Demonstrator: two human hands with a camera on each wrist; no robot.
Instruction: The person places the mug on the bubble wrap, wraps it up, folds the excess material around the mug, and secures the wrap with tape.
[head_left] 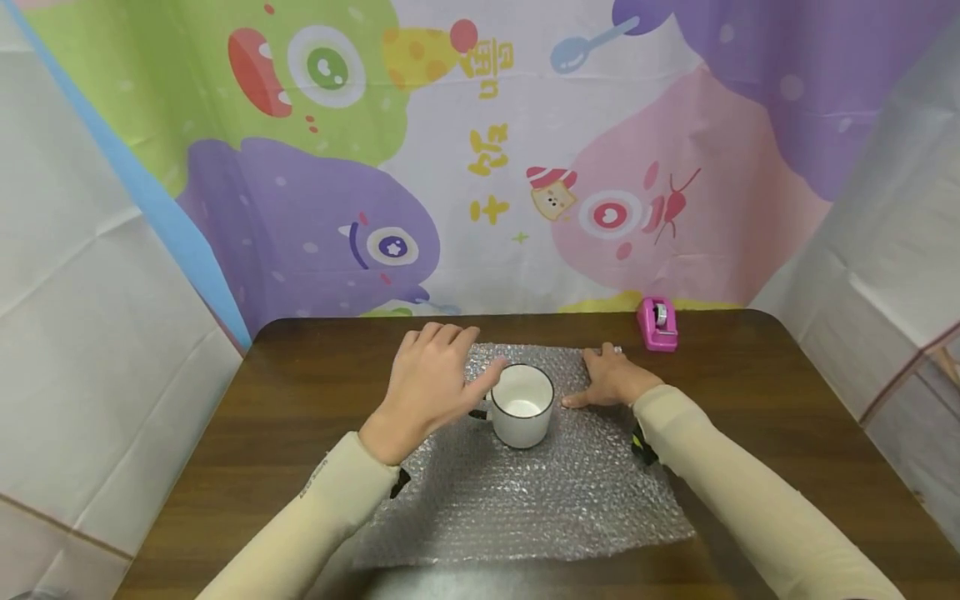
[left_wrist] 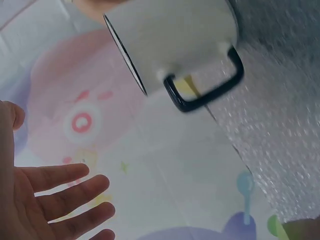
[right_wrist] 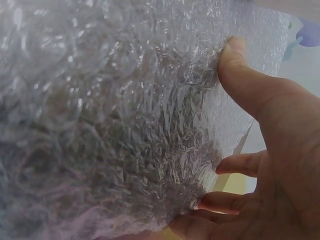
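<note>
A white enamel mug with a dark rim stands upright on a sheet of bubble wrap. Its black handle points left, toward my left hand. That hand hovers beside the mug with spread, straight fingers and holds nothing; in the head view its thumb overlaps the mug's rim. To the right of the mug, my right hand rests on the wrap near its far right corner. The right wrist view shows the thumb on the bubbled surface and the other fingertips touching the sheet's edge.
A pink tape dispenser stands at the back right of the brown wooden table. Behind the table hangs a cloth with cartoon monsters, and pale sheets hang at both sides.
</note>
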